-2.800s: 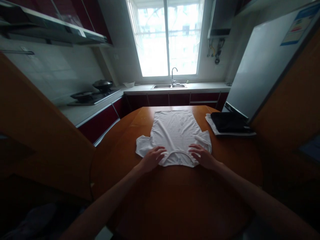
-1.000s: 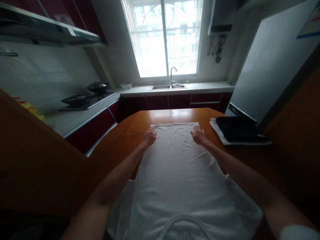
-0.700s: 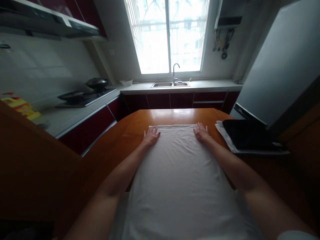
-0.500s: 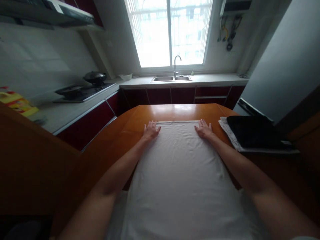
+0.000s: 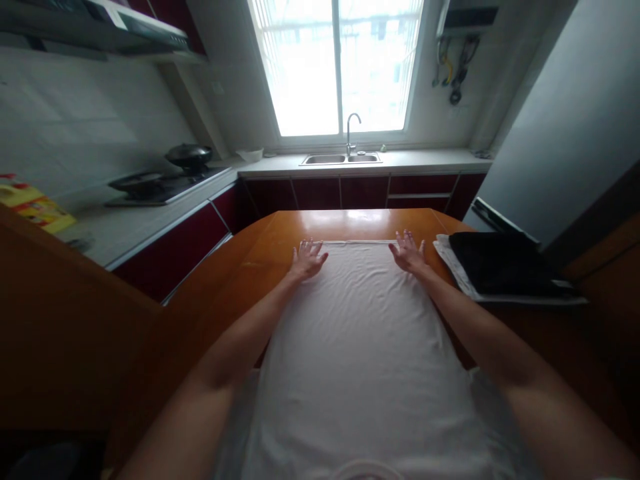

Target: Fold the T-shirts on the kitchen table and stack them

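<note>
A white T-shirt (image 5: 360,347) lies spread flat on the orange wooden table (image 5: 260,257), its hem at the far end and its collar just at the bottom edge of the view. My left hand (image 5: 307,258) rests flat with fingers spread on the shirt's far left corner. My right hand (image 5: 409,252) lies flat, fingers apart, on the far right corner. Neither hand grips the cloth. Both forearms stretch along the shirt's sides.
A stack of folded clothes, black on top of white (image 5: 500,269), sits on the table to the right of my right hand. Behind are a counter with a sink (image 5: 340,159), a stove with pans (image 5: 165,183), a window, and a grey fridge (image 5: 555,127) at right.
My hands went from the collar end to the hem, then slid slightly farther outward along the hem corners with fingers spreading. The view leaned forward over the shirt.
</note>
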The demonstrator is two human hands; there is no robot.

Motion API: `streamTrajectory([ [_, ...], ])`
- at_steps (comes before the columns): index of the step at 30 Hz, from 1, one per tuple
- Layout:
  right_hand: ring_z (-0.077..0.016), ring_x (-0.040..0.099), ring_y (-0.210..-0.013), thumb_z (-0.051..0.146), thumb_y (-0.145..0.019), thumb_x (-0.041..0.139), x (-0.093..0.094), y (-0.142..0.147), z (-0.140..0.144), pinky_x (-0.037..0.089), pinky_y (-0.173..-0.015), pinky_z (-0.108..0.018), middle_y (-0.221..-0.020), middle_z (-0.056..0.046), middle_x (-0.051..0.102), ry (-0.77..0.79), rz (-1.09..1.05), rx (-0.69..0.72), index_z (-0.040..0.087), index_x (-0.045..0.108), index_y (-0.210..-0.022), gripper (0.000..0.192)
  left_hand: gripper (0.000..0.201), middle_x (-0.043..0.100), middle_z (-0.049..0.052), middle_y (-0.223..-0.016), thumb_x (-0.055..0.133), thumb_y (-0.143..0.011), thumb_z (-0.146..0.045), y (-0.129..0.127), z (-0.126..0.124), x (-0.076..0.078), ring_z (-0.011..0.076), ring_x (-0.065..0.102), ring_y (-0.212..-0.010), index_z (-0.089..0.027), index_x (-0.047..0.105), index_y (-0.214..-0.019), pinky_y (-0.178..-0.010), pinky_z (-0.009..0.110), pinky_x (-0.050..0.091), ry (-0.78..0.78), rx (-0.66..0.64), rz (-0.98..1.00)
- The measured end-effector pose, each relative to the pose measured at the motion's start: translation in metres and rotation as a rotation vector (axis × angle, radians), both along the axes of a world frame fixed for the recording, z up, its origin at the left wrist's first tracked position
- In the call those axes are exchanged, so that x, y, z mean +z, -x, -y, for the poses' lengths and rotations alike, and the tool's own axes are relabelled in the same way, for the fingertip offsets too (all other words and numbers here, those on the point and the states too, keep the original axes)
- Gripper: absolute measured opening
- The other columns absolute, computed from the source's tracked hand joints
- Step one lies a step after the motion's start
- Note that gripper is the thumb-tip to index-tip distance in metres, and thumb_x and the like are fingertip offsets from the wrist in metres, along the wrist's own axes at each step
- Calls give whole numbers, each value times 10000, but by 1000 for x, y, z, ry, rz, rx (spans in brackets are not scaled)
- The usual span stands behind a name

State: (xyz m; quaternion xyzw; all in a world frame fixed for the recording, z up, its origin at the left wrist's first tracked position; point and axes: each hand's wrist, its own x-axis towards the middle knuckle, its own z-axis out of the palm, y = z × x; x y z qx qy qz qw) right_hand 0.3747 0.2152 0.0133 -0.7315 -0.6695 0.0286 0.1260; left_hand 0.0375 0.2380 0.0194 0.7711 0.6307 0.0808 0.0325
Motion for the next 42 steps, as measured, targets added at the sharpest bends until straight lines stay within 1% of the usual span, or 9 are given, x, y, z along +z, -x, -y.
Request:
streamTrajectory([
  [3, -284, 134, -1546, 459, -1051, 207, 11, 20, 50, 77, -1203, -644, -1670, -135, 190, -134, -1, 136, 157, 328, -1569, 612, 617, 223, 131, -1664, 343, -1030, -509, -5, 59, 4, 364, 120, -1543, -211, 355, -1571, -1212, 606, 162, -53, -123, -14],
  [8, -258, 185, -1539, 395, -1046, 263, 0, 34, 182, 179, -1213, -578, -1656, -121, 239, -65, -17, 308, 145, 344, -1561, 578, 621, 284, 111, -1645, 397, -1015, -508, 22, 193, -5, 358, 186, -1531, -242, 348, -1575, -1197, 569, 256, -2, -247, -43],
  [12, -246, 233, -1527, 342, -1041, 252, -18, 16, 276, 198, -1216, -550, -1627, -134, 317, -91, 22, 270, 133, 344, -1559, 567, 581, 346, 109, -1618, 412, -1008, -479, 74, 278, -20, 357, 252, -1513, -260, 407, -1546, -1169, 614, 279, -20, -195, -101],
  [17, -281, 226, -1527, 402, -1040, 259, -40, -18, 346, 244, -1191, -583, -1627, -127, 324, -166, 53, 149, 166, 318, -1575, 588, 584, 370, 133, -1604, 333, -1027, -479, 126, 338, -42, 367, 288, -1497, -229, 402, -1550, -1152, 639, 290, -138, 43, -42],
  [22, -328, 256, -1511, 475, -1035, 239, -48, -33, 371, 275, -1160, -623, -1598, -160, 373, -200, 64, 79, 146, 392, -1537, 619, 573, 461, 128, -1545, 305, -1024, -464, 149, 361, -46, 311, 382, -1451, -205, 446, -1516, -1163, 536, 339, -222, 137, 115],
  [25, -337, 272, -1504, 502, -1034, 237, -36, -25, 365, 271, -1157, -636, -1593, -178, 375, -287, 6, 75, 141, 429, -1508, 626, 565, 605, 187, -1337, 399, -983, -463, 161, 361, -35, 326, 538, -1281, -127, 546, -1413, -1090, 465, 423, -281, 342, 136],
  [29, -349, 268, -1503, 513, -1032, 283, -11, 13, 346, 282, -1159, -623, -1571, -199, 399, -349, -110, 161, 141, 501, -1450, 600, 405, 655, 179, -1096, 553, -907, -453, 162, 353, -20, 343, 607, -1086, -135, 696, -1115, -979, 450, 471, -136, 528, 120],
  [37, -335, 300, -1492, 456, -1009, 417, 19, 102, 323, 315, -1162, -578, -1564, -189, 409, -287, -335, 464, 172, 592, -1367, 489, 95, 614, 9, -812, 625, -795, -200, 143, 338, -19, 176, 610, -774, -210, 530, -799, -724, 269, 481, -174, 455, 496],
  [42, -300, 558, -1288, 464, -958, 498, 28, 136, 317, 394, -1122, -508, -1351, -177, 627, -116, -724, 598, 173, 719, -1144, 410, 107, 581, -31, -751, 620, -822, -235, 131, 336, 0, 140, 575, -678, -212, 516, -829, -646, 240, 456, -210, 375, 611],
])
